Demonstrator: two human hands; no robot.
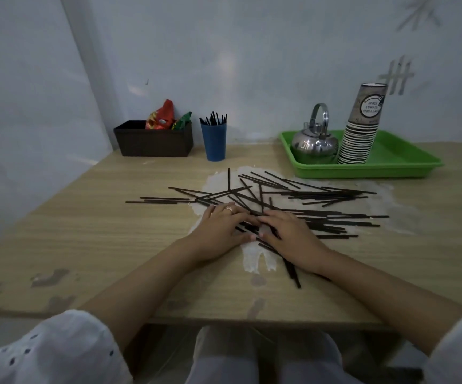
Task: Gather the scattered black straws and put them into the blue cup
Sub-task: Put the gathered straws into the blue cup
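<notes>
1. On the table (pixel 85 234), black straws (pixel 332 194) are left heaped, apart from the blue cup (pixel 213 142).
2. Left hand (pixel 221 228) and right hand (pixel 290 236) are pressed flat on them, fingertips meeting, probably so a bundle is raked together.

Black straws (pixel 335 221) lie on a tan wood-grain table (pixel 85 231) with pale worn patches. The cup (pixel 213 141) is blue, the tray (pixel 390 169) bright green, the kettle (pixel 314 144) shiny silver, the box (pixel 152 142) dark brown, its packets (pixel 160 120) red and green. 2 white sleeves (pixel 52 353) carry dark dots.
</notes>
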